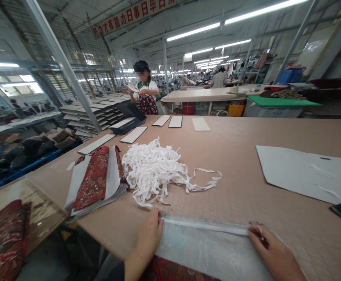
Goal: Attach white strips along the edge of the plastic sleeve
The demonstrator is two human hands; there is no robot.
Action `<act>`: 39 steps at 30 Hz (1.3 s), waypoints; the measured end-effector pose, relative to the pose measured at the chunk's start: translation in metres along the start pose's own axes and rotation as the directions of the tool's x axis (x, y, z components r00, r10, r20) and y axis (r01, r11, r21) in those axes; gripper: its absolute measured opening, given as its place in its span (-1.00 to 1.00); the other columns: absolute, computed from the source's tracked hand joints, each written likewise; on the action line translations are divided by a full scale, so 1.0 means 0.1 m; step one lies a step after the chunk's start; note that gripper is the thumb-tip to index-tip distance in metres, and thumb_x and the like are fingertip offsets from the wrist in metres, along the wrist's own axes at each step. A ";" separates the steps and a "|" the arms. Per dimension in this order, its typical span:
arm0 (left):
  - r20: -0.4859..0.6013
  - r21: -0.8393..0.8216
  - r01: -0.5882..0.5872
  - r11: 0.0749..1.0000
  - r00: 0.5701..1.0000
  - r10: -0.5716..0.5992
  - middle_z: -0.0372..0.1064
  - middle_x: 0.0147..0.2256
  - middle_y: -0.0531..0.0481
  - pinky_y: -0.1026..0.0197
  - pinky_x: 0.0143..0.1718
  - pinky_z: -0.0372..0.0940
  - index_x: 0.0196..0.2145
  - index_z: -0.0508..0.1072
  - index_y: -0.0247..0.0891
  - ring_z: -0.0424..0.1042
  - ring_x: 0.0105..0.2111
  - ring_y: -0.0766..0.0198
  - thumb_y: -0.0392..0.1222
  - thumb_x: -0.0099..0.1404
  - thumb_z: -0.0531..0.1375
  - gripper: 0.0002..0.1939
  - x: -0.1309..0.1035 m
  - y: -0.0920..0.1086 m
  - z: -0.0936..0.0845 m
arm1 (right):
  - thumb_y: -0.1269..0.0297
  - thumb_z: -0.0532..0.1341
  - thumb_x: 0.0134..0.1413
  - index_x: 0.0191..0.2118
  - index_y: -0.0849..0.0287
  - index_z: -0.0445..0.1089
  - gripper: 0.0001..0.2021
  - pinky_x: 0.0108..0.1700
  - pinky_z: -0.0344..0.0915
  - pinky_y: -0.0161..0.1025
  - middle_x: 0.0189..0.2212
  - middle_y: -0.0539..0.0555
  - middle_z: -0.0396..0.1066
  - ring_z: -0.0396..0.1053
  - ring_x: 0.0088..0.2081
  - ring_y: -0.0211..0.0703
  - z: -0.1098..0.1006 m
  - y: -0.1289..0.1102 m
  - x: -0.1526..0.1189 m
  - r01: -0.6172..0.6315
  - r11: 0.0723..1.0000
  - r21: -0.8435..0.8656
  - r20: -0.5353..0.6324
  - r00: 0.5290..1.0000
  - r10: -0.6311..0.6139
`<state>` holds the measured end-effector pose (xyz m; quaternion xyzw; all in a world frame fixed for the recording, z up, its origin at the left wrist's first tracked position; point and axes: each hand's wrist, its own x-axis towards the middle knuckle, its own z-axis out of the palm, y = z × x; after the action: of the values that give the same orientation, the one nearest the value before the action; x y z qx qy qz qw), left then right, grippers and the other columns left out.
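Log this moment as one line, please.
left hand: on clear sheet edge | right hand: pinching same edge | white strips: piled behind

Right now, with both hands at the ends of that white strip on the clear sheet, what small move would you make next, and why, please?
Probably press the white strip flat along the clear sheet, sliding the left hand toward the right hand. Each hand pins one end, and the strip lies straight along the sheet's far edge, so smoothing looks due. The tangled pile of white strips sits just beyond.
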<state>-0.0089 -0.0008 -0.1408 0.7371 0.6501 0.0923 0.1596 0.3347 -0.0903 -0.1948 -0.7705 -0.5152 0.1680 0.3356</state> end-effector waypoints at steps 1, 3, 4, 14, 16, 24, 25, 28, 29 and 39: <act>-0.036 0.070 -0.038 0.997 0.999 0.041 0.29 -0.28 0.00 0.28 -0.26 0.14 -0.23 0.27 -0.25 0.30 -0.26 0.26 -0.32 0.21 -0.03 -0.83 -0.01 0.02 -0.01 | 0.00 0.04 -0.09 -0.41 0.08 0.33 -0.72 -0.25 0.28 -0.21 -0.40 0.05 0.41 0.37 -0.34 -0.09 0.00 0.00 0.00 0.015 1.000 -0.002 -0.003 1.000 -0.015; -0.090 0.237 -0.131 0.963 0.984 0.156 0.28 -0.26 -0.03 0.20 -0.21 0.14 -0.26 0.31 -0.25 0.28 -0.23 0.21 -0.35 0.22 -0.04 -0.81 -0.04 0.06 -0.02 | 0.02 0.03 -0.07 -0.42 0.09 0.32 -0.73 -0.26 0.27 -0.21 -0.42 0.05 0.40 0.36 -0.35 -0.10 -0.01 -0.01 0.00 0.044 0.999 -0.013 -0.001 0.999 -0.044; -0.092 0.317 -0.184 0.930 0.970 0.223 0.29 -0.27 -0.03 0.16 -0.20 0.15 -0.29 0.34 -0.25 0.27 -0.23 0.18 -0.37 0.22 -0.04 -0.81 -0.05 0.08 -0.03 | 0.04 0.03 -0.06 -0.43 0.09 0.32 -0.74 -0.27 0.26 -0.22 -0.43 0.05 0.40 0.36 -0.36 -0.10 -0.02 -0.02 0.00 0.056 0.998 -0.023 0.002 0.998 -0.055; 0.154 0.648 -0.436 0.624 0.878 0.454 0.36 -0.32 -0.10 0.09 -0.26 0.23 0.08 0.19 -0.10 0.36 -0.33 0.14 -0.54 0.14 -0.05 -0.41 -0.14 0.19 0.01 | 0.25 -0.01 -0.08 -0.51 0.11 0.24 -0.86 -0.35 0.18 -0.25 -0.53 0.02 0.34 0.30 -0.43 -0.14 -0.12 -0.22 0.04 0.058 0.992 -0.109 0.072 0.996 -0.050; 0.209 0.666 -0.459 0.589 0.872 0.443 0.36 -0.36 -0.07 0.09 -0.31 0.23 0.13 0.06 0.05 0.37 -0.37 0.14 -0.56 0.13 -0.06 -0.31 -0.15 0.24 -0.03 | 0.28 -0.01 -0.10 -0.51 0.11 0.23 -0.87 -0.37 0.17 -0.26 -0.54 0.02 0.34 0.29 -0.43 -0.14 -0.15 -0.25 0.06 0.043 0.994 -0.104 0.100 0.994 -0.033; 0.300 0.691 -0.506 0.515 0.850 0.432 0.34 -0.39 -0.08 0.14 -0.37 0.20 0.14 -0.01 0.15 0.37 -0.40 0.14 -0.56 0.13 -0.07 -0.27 -0.13 0.41 -0.16 | 0.30 -0.01 -0.10 -0.53 0.12 0.20 -0.89 -0.39 0.14 -0.29 -0.56 -0.01 0.31 0.28 -0.46 -0.17 -0.23 -0.33 0.08 0.017 0.996 -0.089 0.111 0.994 -0.007; 0.305 0.697 -0.507 0.507 0.849 0.430 0.34 -0.39 -0.08 0.14 -0.37 0.19 0.14 -0.02 0.16 0.37 -0.40 0.14 -0.55 0.14 -0.07 -0.27 -0.13 0.41 -0.15 | 0.31 -0.01 -0.10 -0.53 0.12 0.20 -0.89 -0.39 0.14 -0.29 -0.56 0.00 0.31 0.28 -0.45 -0.17 -0.22 -0.32 0.08 0.024 0.995 -0.098 0.120 0.993 -0.012; 0.329 0.705 -0.516 0.486 0.845 0.421 0.34 -0.37 -0.10 0.13 -0.36 0.17 0.14 -0.06 0.18 0.37 -0.38 0.13 -0.53 0.16 -0.06 -0.28 -0.13 0.41 -0.09 | 0.34 -0.01 -0.09 -0.52 0.13 0.21 -0.89 -0.38 0.13 -0.29 -0.54 0.01 0.31 0.28 -0.43 -0.16 -0.17 -0.26 0.08 0.039 0.991 -0.127 0.134 0.991 -0.022; 0.334 0.707 -0.516 0.483 0.846 0.416 0.34 -0.37 -0.11 0.13 -0.36 0.17 0.14 -0.08 0.18 0.37 -0.37 0.13 -0.52 0.16 -0.06 -0.28 -0.13 0.41 -0.07 | 0.34 -0.01 -0.09 -0.51 0.13 0.22 -0.89 -0.37 0.13 -0.28 -0.53 0.02 0.31 0.28 -0.42 -0.16 -0.16 -0.24 0.07 0.042 0.990 -0.136 0.132 0.991 -0.023; 0.310 0.641 -0.519 0.565 0.849 0.428 0.34 -0.23 -0.19 0.03 -0.24 0.18 0.02 0.28 -0.10 0.33 -0.23 0.07 -0.49 0.19 -0.06 -0.50 -0.12 0.73 -0.08 | 0.37 0.00 -0.05 -0.51 0.15 0.21 -0.89 -0.32 0.12 -0.28 -0.49 0.04 0.31 0.27 -0.36 -0.15 -0.11 -0.21 0.07 0.078 0.977 -0.200 0.101 0.993 -0.059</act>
<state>0.0545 -0.0191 -0.1063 0.8914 0.4017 -0.1678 -0.1263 0.3300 -0.0831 -0.1717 -0.7737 -0.5713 0.1390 0.2359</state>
